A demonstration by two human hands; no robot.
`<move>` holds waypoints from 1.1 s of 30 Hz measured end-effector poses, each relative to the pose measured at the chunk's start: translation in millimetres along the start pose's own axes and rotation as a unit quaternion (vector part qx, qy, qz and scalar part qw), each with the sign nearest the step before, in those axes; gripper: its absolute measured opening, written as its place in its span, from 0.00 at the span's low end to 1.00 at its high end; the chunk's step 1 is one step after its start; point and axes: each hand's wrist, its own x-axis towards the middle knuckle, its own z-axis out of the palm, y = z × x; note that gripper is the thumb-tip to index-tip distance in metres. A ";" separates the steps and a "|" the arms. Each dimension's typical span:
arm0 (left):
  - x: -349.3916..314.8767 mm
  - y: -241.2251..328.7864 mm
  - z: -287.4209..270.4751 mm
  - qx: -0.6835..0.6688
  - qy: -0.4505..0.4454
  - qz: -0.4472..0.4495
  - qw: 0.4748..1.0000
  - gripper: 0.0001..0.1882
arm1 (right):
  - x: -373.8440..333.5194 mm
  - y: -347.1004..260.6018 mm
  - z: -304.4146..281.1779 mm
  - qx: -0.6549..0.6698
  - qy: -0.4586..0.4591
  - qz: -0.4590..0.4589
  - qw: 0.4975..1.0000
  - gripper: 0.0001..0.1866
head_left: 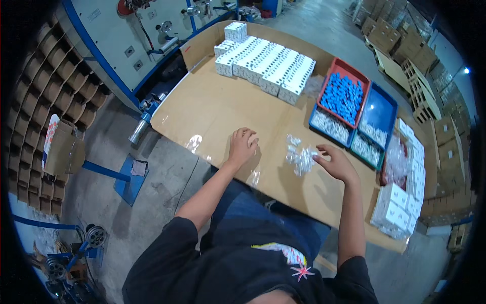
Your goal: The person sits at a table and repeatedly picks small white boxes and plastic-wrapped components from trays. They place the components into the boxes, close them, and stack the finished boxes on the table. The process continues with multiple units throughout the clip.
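My left hand (pixel 244 147) rests near the front edge of a cardboard-topped table (pixel 212 106), its fingers loosely bent and nothing visible in them. To the right, my right hand (pixel 336 163) hovers at the edge of a small pile of clear plastic packets (pixel 302 160). Thumb and forefinger there are apart, with the thumb tip close to the packets; whether it touches one I cannot tell. Beyond the pile stand trays: a red tray (pixel 365 81) of small blue pieces (pixel 341 96) set over a blue tray (pixel 312 119) of small white pieces (pixel 329 125).
White printed boxes (pixel 268 61) stand in rows at the table's far side. A second blue tray (pixel 379 104), a green tray (pixel 375 163), clear plastic bags (pixel 396 162) and more white boxes (pixel 397 207) line the right side. A machine (pixel 136 40) is beyond the left edge.
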 end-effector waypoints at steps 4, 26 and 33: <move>10.6 -14.5 -27.3 0.120 0.030 0.002 0.992 0.23 | 132.4 -62.2 -1.3 -0.092 0.080 -0.089 0.988 0.36; 57.4 -5.8 -30.1 0.085 -0.018 -0.107 0.990 0.31 | 733.0 -242.9 -12.4 -0.320 0.199 -0.168 0.911 0.51; 57.2 -11.8 -33.5 0.078 -0.034 -0.111 0.990 0.31 | 792.6 -210.0 13.0 -0.350 0.309 -0.259 0.846 0.53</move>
